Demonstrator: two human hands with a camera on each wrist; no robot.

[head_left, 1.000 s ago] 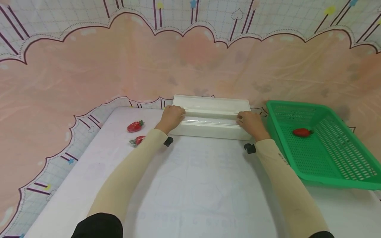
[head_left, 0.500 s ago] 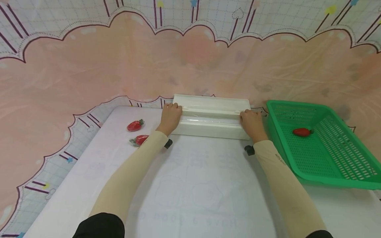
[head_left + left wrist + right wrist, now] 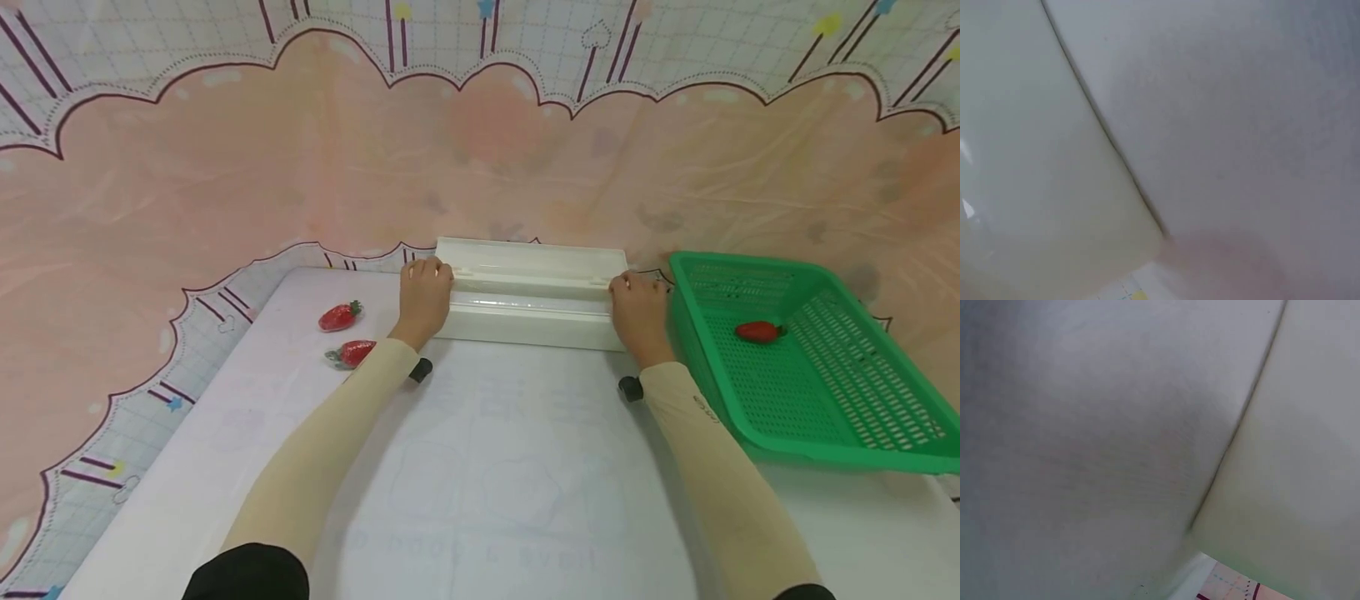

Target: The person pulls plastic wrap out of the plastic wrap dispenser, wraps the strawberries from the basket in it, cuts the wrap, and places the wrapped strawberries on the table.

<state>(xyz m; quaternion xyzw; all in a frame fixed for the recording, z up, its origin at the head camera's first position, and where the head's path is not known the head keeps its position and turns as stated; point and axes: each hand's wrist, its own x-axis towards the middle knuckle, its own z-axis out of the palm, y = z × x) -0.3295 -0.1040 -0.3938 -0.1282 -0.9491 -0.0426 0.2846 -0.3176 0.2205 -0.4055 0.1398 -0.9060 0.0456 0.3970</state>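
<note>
A long off-white box with its lid tilted back, which looks like a cling film dispenser (image 3: pixel 532 332), lies at the table's far edge. Clear, shiny film shows inside it. My left hand (image 3: pixel 425 302) grips its left end with the fingers curled over the edge. At the opposite end, my right hand (image 3: pixel 639 317) holds the box the same way; both thumbs are hard to see. The left wrist view has the smooth box wall (image 3: pixel 1041 137) close up, and the right wrist view has the other end of that wall (image 3: pixel 1291 462).
Two strawberries, one whole in view (image 3: pixel 341 317) and one partly behind the left sleeve (image 3: pixel 352 354), lie on the white table (image 3: pixel 480 467). On the right stands a green basket (image 3: pixel 720 392) with a red fruit (image 3: pixel 759 332) inside. A patterned cloth (image 3: pixel 480 167) hangs behind.
Both hands have moved apart, from the box's inner part out to its two ends. The box, strawberries and basket have stayed in place.
</note>
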